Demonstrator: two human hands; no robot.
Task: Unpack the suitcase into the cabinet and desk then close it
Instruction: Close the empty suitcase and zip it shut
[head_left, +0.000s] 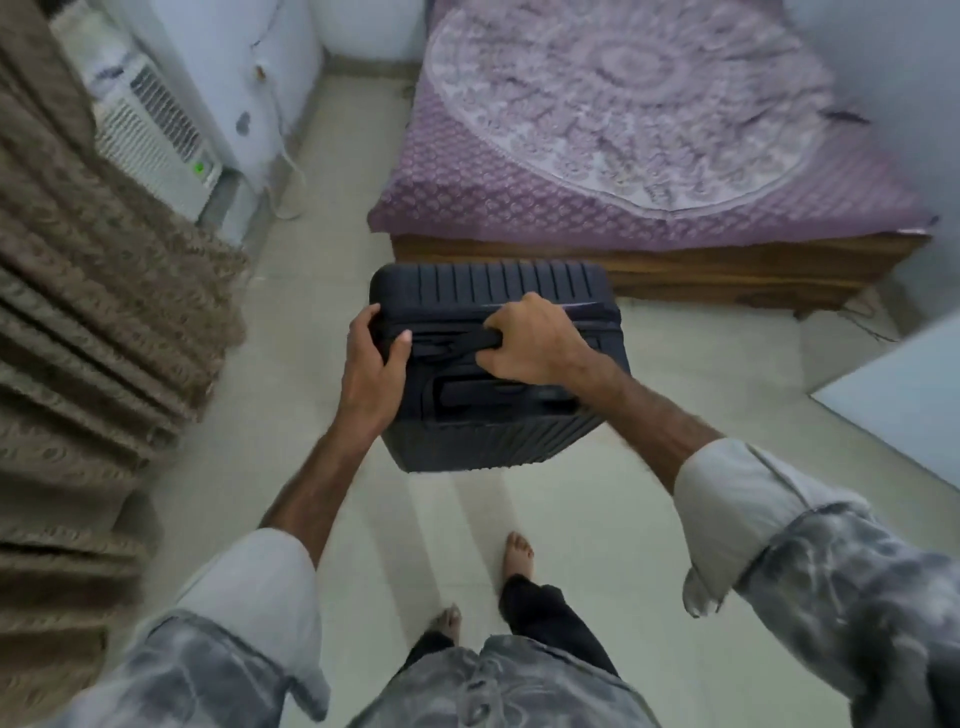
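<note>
Brown curtain at far left, left hand clasping the dark suitcase by its corner, right hand curled round its top handle, suitcase shut, upright on the pale floor, purple-covered bed just beyond.

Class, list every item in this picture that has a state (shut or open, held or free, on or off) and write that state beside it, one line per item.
Suitcase: shut, upright, held above the floor.
Suitcase handle: gripped by the right hand.
Right hand: curled round the handle.
Left hand: gripping the suitcase's left edge.
Air conditioner: green light lit.
Bed: covered with a purple patterned spread.
</note>
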